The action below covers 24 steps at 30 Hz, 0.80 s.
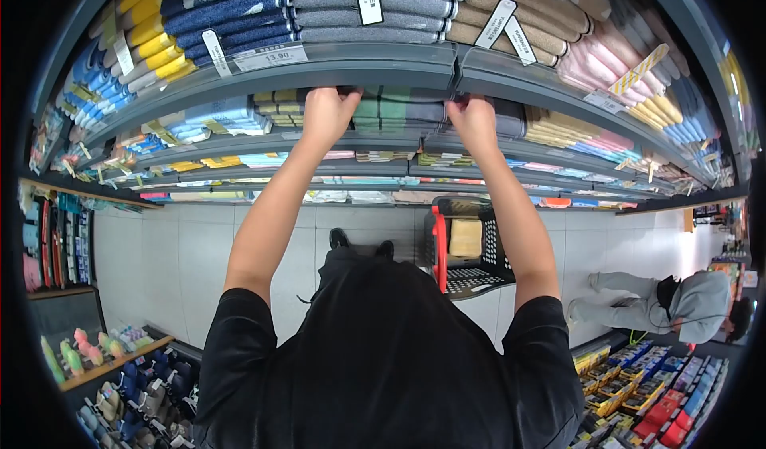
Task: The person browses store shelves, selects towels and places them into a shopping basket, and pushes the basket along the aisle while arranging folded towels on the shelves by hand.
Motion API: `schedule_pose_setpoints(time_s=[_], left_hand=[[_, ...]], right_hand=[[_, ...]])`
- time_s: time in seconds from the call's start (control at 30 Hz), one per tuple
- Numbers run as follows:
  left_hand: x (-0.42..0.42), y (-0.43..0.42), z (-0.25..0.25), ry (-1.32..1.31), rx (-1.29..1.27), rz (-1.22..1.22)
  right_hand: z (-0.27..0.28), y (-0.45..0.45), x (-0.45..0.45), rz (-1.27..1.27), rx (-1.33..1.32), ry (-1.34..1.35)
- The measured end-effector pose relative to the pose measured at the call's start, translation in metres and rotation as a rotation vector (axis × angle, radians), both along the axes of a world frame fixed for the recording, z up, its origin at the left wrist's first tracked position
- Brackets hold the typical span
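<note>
On the second shelf, folded green towels (pixel 381 110) and grey towels (pixel 425 115) lie side by side between my hands. My left hand (pixel 327 115) is closed at the left end of the green ones, thumb pointing inward. At the right end of the grey ones, my right hand (pixel 474 120) is closed with its thumb on the edge. Both hands seem to grip the top folded towel by its ends; the shelf above hides most of my fingertips.
The upper shelf edge (pixel 375 64) overhangs my hands, with stacked grey towels (pixel 375 6) above it. A black shopping basket (pixel 475 281) with a red handle and a yellowish item (pixel 466 237) stands below. Another person (pixel 694 305) is at right.
</note>
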<state>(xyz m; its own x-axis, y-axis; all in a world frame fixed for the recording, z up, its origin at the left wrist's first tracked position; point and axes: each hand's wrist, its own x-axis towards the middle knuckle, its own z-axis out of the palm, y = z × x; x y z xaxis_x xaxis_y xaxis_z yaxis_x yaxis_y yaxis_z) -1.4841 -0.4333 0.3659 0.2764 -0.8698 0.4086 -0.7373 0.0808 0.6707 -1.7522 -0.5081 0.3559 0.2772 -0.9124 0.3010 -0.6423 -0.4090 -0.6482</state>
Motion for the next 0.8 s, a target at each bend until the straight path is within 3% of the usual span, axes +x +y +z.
schedule_pose_setpoints(time_s=[0.13, 0.23, 0.4, 0.47, 0.57, 0.67, 0.8], left_hand=[[0.008, 0.001, -0.010, 0.092, -0.013, -0.046], [0.011, 0.012, -0.030, 0.016, 0.045, -0.054], [0.016, 0.021, -0.036, -0.047, -0.005, -0.030], [0.021, 0.014, -0.036, -0.166, -0.152, -0.019], [0.032, -0.004, -0.028, 0.933, 0.363, -0.142], [0.007, -0.009, 0.005, 1.051, 0.314, -0.114], [0.016, -0.019, 0.010, 1.137, 0.276, -0.143]], right_hand=[[0.012, -0.002, -0.002, 0.026, 0.100, 0.042], [-0.023, 0.002, -0.005, 0.070, -0.067, 0.095], [-0.011, 0.002, -0.018, 0.194, 0.066, -0.124], [-0.035, -0.027, -0.030, 0.191, 0.185, -0.458], [-0.020, -0.040, -0.020, 0.023, 0.526, -0.822], [-0.006, -0.054, -0.009, 0.015, 0.749, -0.873], [-0.002, -0.078, -0.005, 0.038, 0.747, -0.874]])
